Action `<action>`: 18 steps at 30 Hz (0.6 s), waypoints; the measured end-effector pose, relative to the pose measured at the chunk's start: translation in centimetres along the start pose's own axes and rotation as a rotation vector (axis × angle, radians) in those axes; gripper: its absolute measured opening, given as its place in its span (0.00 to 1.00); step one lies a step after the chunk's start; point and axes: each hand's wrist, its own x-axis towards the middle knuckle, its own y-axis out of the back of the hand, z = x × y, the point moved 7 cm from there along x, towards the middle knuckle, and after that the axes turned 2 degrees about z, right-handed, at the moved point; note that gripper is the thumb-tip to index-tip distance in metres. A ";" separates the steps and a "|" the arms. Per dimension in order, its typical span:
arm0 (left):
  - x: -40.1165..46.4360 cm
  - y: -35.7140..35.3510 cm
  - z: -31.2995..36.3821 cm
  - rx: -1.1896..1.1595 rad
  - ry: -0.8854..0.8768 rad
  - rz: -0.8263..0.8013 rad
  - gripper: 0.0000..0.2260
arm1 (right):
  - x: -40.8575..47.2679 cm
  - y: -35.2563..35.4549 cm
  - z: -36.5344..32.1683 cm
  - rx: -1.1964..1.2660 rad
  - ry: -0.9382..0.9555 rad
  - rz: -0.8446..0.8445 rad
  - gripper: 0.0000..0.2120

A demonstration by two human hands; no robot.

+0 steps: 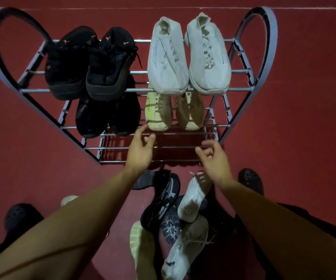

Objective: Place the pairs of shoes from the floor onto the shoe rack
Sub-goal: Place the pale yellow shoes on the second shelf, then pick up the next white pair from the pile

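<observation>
Down at the shoe rack (pixel 213 89), your left hand (pixel 141 151) and right hand (pixel 215 158) hover loose-fingered and empty by the yellowish pair (pixel 174 112), probably just parked toes-out; more loose shoes (pixel 173 215) wait piled on the floor below.

My shoe rack (pixel 134 90) has smooth, shiny metal rails at twelve o'clock, its white sneakers (pixel 189 55) look like matt knitted cloth, the black sneakers (pixel 86 61) matt fabric, and the red floor (pixel 304 98) is dull and faintly grainy.
</observation>
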 end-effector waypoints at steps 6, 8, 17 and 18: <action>-2.5 -2.1 -9.5 0.108 0.140 -0.109 0.04 | -2.1 -2.2 11.9 -0.227 -0.188 -0.140 0.16; -3.1 -3.3 -11.8 0.123 0.192 -0.144 0.03 | -1.1 -2.9 16.1 -0.266 -0.262 -0.171 0.20; -4.0 -9.8 -18.2 0.032 0.371 -0.279 0.04 | 2.6 -6.0 24.1 -0.132 -0.542 -0.125 0.25; -4.0 -10.0 -18.8 0.026 0.381 -0.279 0.05 | 2.7 -6.2 24.9 -0.122 -0.605 -0.108 0.29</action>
